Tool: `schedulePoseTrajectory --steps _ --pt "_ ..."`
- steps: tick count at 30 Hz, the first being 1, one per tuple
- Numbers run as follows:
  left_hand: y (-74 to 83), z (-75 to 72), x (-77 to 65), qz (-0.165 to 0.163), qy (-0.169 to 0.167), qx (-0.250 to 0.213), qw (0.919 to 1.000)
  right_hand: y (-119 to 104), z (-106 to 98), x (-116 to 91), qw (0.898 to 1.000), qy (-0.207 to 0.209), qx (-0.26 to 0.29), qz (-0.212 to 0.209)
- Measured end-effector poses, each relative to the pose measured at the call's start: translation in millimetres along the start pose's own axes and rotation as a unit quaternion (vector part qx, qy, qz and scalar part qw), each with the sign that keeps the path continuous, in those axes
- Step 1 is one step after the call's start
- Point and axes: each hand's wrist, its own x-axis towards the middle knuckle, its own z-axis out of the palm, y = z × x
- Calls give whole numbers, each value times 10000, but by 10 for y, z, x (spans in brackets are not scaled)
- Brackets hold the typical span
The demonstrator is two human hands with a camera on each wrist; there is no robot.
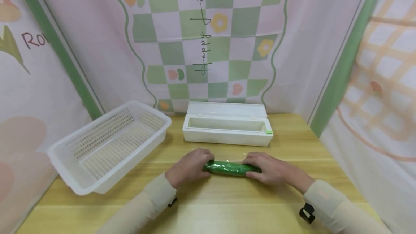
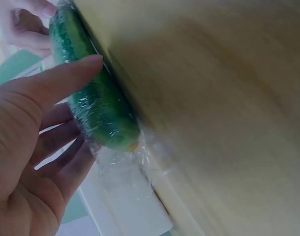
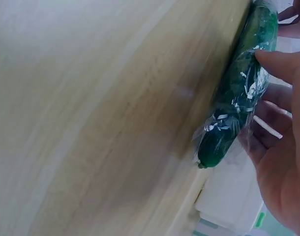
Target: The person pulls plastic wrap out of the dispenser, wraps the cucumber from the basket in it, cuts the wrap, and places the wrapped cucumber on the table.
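A green cucumber (image 1: 229,168), wrapped in clear plastic film, lies crosswise in front of me on the wooden table. My left hand (image 1: 194,166) grips its left end, with the thumb on the near side and the fingers round the far side. The right hand (image 1: 268,168) holds the other end in the same way. In the left wrist view loose film (image 2: 123,167) spreads out past the tip of the cucumber (image 2: 98,105). The right wrist view shows crinkled film round the cucumber (image 3: 238,88), its dark stem end poking out.
Behind the cucumber stands a long white box (image 1: 227,137) with its lid (image 1: 227,109) raised and a small green piece (image 1: 269,131) at its right corner. A white slotted basket (image 1: 130,161) sits at the left of the table (image 1: 224,208). Patterned curtains enclose the table.
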Motion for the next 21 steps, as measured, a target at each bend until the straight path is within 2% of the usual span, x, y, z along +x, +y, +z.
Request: schedulePoseTrajectory --steps 3,6,9,13,17,21 --pt "-10 19 30 -39 -16 10 10000 -25 -1 -11 9996 96 -201 146" --pt "-20 20 58 -35 -8 -41 10000 -48 14 -17 9980 450 -415 182" --pt "-27 12 75 -63 -57 -87 9999 -54 56 -2 9945 887 -563 42" --pt "-26 5 77 -196 -223 -63 9995 -46 123 38 9903 1206 -654 -232" --pt "-5 8 84 -360 -376 36 9986 -34 145 66 9901 1232 -640 -217" --pt "41 7 103 -252 -197 141 9994 -28 122 94 9937 996 -506 -33"
